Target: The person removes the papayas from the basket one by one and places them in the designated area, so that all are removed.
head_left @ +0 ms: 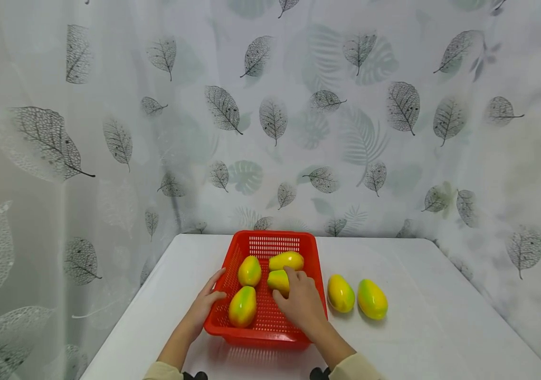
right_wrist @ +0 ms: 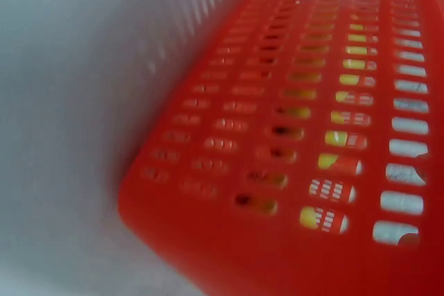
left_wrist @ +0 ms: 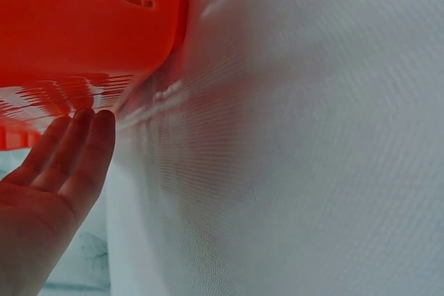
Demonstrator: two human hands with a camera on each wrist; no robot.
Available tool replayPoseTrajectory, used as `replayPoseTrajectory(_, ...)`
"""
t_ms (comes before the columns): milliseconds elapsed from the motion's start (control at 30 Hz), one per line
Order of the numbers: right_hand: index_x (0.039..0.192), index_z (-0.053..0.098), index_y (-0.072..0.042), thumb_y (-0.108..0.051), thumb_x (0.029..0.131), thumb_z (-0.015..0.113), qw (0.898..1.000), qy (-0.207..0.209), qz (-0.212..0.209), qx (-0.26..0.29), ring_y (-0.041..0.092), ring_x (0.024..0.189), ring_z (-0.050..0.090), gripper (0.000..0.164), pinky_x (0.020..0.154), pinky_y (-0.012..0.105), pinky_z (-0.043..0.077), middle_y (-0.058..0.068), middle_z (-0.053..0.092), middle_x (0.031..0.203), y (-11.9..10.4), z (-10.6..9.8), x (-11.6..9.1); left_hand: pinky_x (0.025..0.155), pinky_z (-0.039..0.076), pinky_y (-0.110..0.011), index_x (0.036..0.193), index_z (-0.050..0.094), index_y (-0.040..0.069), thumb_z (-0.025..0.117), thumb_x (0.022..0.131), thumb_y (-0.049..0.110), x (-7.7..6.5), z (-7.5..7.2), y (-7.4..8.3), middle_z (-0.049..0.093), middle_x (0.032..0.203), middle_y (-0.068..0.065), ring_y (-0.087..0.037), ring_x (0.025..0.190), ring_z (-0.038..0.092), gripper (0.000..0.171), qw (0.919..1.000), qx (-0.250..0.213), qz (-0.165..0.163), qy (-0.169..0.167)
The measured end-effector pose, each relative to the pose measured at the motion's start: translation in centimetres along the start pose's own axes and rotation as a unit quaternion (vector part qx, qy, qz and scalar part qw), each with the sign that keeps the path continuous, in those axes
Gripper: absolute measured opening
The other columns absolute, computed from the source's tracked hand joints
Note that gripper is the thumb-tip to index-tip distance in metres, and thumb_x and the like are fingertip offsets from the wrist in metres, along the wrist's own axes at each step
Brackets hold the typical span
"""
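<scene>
A red plastic basket point(head_left: 265, 338) with slotted walls stands on the white table. My left hand point(head_left: 202, 306) is at its left side, the thumb over the rim; in the left wrist view, straight fingers point(left_wrist: 90, 147) lie against the outer wall. Inside the basket, my right hand point(head_left: 302, 301) holds a yellow-green papaya point(head_left: 277, 281) between thumb and fingers, partly hiding it. Just behind it lies another papaya point(head_left: 286, 260). Along the left side are an upper papaya point(head_left: 249, 271) and a lower papaya point(head_left: 243, 307). The right wrist view shows the slotted wall point(right_wrist: 277, 123), with yellow fruit behind it.
Right of the basket, a papaya point(head_left: 341, 293) and a second papaya point(head_left: 372, 299) lie side by side on the table point(head_left: 441, 316). A leaf-patterned curtain point(head_left: 275, 132) hangs behind the table and along both sides.
</scene>
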State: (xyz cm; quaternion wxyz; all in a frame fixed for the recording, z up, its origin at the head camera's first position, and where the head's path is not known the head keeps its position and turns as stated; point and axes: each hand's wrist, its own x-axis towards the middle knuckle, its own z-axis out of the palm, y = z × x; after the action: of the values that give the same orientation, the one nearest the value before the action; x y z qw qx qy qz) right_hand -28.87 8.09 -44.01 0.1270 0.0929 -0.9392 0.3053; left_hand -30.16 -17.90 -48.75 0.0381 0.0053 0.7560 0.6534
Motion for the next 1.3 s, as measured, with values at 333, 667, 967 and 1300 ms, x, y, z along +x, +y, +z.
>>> replayPoseTrajectory(333,0.146,0.054,-0.010,-0.035,0.087,0.076,0.995,-0.083,0.021,0.041,0.035,0.113,0.061,0.068,0.095,0.058,0.058,0.020,0.060,0.132,-1.4,1.6,0.0,0.098,0.059,-0.049,0.162,0.033,0.031,0.056,0.097,0.020,0.1,0.7,0.0,0.032,0.166,-0.019,-0.043,0.140,0.048,0.070,1.0000,-0.008,0.001,-0.001)
replayPoseTrajectory(667,0.142,0.056,-0.006,-0.035,0.083,0.080,0.982,-0.166,0.047,0.077,0.032,0.108,0.061,0.070,0.096,0.065,0.055,0.018,0.064,0.128,-3.5,3.8,0.2,0.103,0.056,-0.049,0.163,0.032,0.029,0.053,0.098,0.019,-0.1,0.6,-0.1,0.033,0.166,-0.019,-0.041,0.139,0.049,0.068,1.0000,0.000,0.003,-0.002)
replayPoseTrajectory(967,0.141,0.058,-0.005,-0.035,0.078,0.084,0.974,-0.205,0.056,0.082,0.030,0.096,0.059,0.074,0.093,0.062,0.057,0.019,0.063,0.120,-5.3,5.2,0.6,0.103,0.057,-0.047,0.163,0.032,0.029,0.053,0.099,0.019,-0.3,0.5,-0.1,0.036,0.164,-0.020,-0.037,0.136,0.054,0.068,1.0000,0.004,0.006,0.004)
replayPoseTrajectory(1300,0.140,0.058,-0.009,-0.024,0.071,0.086,0.974,-0.194,0.066,0.096,0.034,0.098,0.059,0.075,0.090,0.063,0.057,0.021,0.060,0.123,-5.8,5.7,0.9,0.104,0.056,-0.047,0.162,0.032,0.031,0.053,0.098,0.019,-0.1,0.2,-0.3,0.032,0.166,-0.018,-0.039,0.139,0.050,0.068,0.9999,0.009,0.005,0.003)
